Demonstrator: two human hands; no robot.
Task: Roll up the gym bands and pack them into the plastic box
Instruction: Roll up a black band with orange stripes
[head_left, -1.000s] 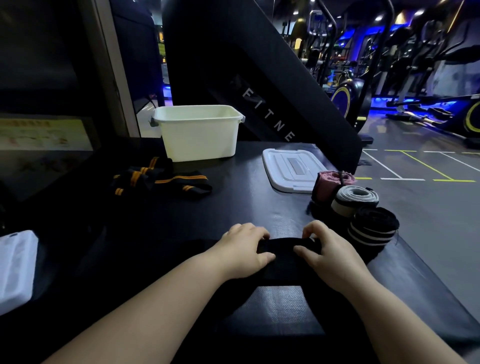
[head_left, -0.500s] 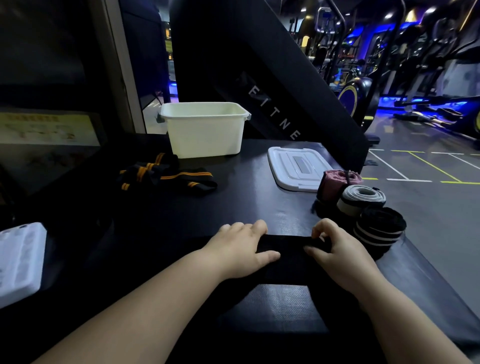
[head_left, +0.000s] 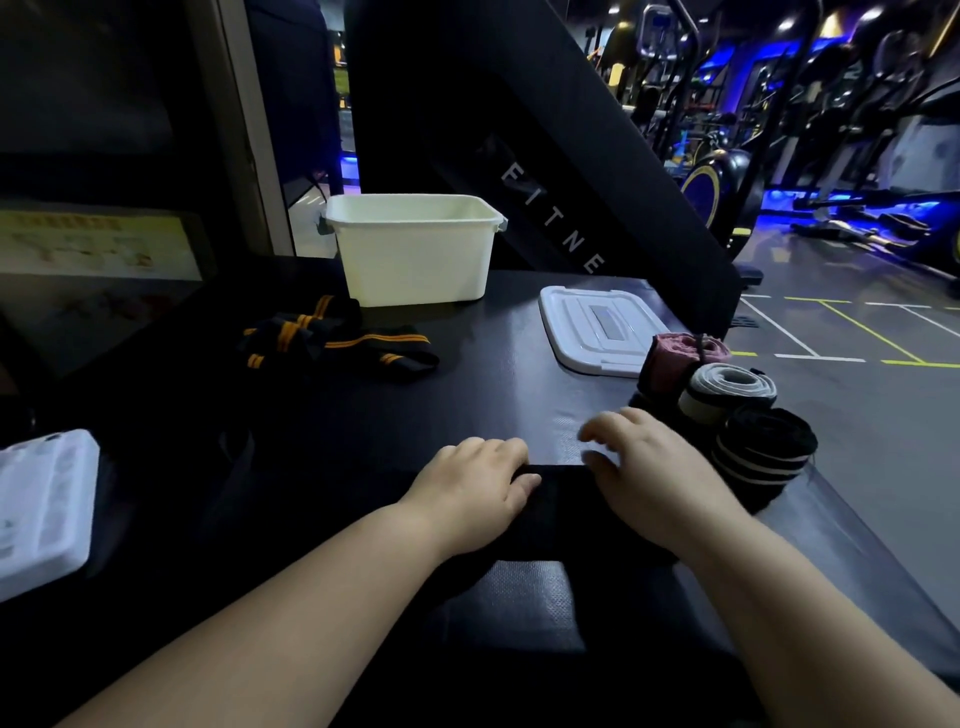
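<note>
**Band crosswise under both hands, box ahead**

We have the black band (head_left: 563, 501) near the front of the table (head_left: 509, 395), its long axis running left to right. Our left hand (head_left: 475, 493) curls its fingers over the band's far edge and holds it. Our right hand (head_left: 657, 478) sits at the band's right end, fingers spread and blurred; we cannot tell whether it grips. The box (head_left: 415, 260) stands well apart, ahead and slightly left, so we judge the left hand nearer for packing.
</note>
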